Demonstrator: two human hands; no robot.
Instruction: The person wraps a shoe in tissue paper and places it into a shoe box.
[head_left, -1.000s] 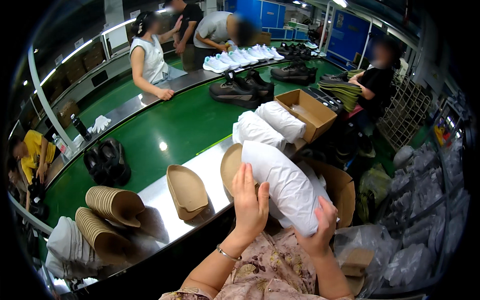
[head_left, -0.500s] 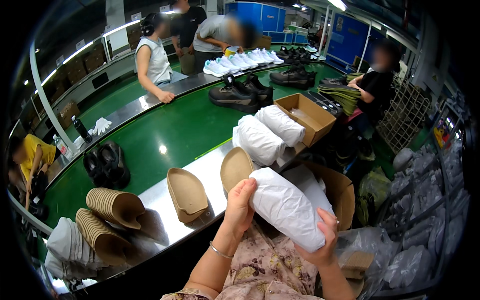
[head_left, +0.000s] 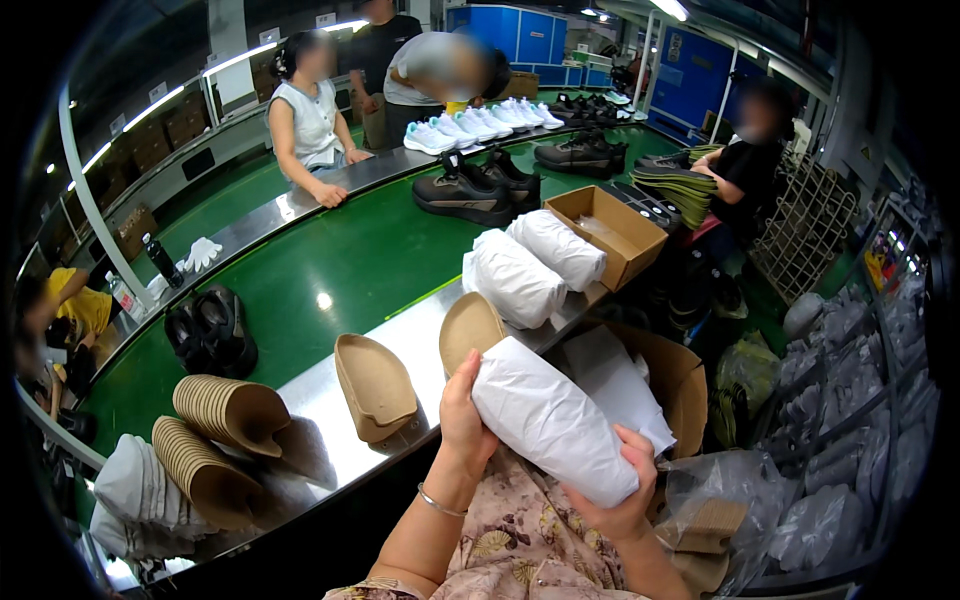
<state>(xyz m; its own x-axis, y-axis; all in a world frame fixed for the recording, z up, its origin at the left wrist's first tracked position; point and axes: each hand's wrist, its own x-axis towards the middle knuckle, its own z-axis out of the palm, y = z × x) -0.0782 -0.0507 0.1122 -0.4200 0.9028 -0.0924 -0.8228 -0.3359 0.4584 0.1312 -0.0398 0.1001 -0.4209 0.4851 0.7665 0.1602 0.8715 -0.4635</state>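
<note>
Both hands [head_left: 465, 425] [head_left: 625, 500] around a white paper-wrapped bundle [head_left: 555, 420], probably a shoe

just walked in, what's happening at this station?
A person holds a long bundle wrapped in white tissue paper in both hands, left hand at its upper end, right hand under its lower end, above an open brown cardboard box. Two more white wrapped bundles lie on the green conveyor belt beside an open brown shoebox. Moulded brown pulp inserts sit on the steel edge.
</note>
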